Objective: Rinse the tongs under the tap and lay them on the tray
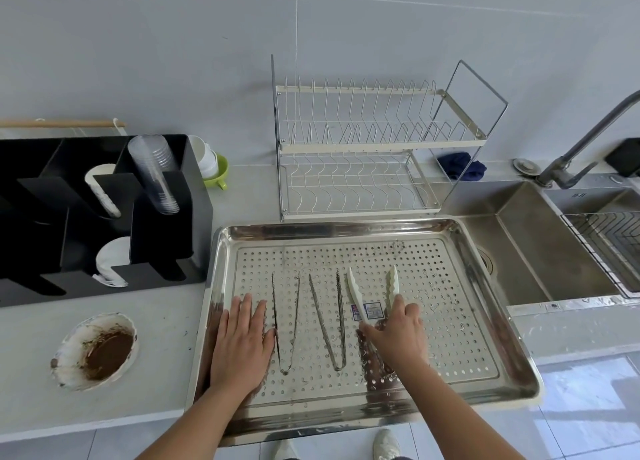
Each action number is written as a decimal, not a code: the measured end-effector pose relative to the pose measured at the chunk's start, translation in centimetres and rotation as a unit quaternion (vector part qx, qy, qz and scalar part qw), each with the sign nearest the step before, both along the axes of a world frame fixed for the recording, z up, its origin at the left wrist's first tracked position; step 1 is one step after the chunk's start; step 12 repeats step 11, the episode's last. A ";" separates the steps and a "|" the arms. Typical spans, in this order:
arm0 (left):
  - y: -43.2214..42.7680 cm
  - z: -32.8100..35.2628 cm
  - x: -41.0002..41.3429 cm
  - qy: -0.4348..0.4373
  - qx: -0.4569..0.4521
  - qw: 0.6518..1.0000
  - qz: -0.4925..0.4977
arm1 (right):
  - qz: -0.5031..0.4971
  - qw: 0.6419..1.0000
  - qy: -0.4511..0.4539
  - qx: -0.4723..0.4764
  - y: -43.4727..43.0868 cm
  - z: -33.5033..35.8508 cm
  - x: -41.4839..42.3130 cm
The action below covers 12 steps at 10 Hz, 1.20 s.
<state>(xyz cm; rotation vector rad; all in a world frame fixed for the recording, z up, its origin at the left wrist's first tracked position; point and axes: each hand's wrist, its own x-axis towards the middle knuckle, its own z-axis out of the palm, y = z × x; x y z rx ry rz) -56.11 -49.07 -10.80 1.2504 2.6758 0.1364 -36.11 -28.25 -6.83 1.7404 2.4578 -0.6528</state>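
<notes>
Pinching white tongs (pixel 355 293) in right grip (pixel 398 335), tips pointing away, left grip (pixel 242 341) flat on tray (pixel 346 229).

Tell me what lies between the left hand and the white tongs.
Two metal tongs, a left pair and a right pair, lie on the tray between the left hand and white tongs; head view shows it.

light: bright, even, diffuse; shadows soft and faint | glare: sheen on tray (pixel 346 229) rim; pale patches on floor (pixel 588 407) | lens: wide-angle bowing at edges | focus: slightly soft
</notes>
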 end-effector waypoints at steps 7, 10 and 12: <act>0.8 3.0 -0.6 -0.091 0.071 0.992 0.052 | -0.064 0.992 0.113 -0.007 2.3 1.8 2.7; 2.4 6.4 -0.4 -0.052 0.082 0.995 0.039 | 0.006 0.989 0.150 0.002 3.8 3.9 2.6; 3.8 8.7 -0.7 -0.020 0.094 0.995 0.024 | 0.043 0.983 0.174 0.022 4.6 5.5 1.4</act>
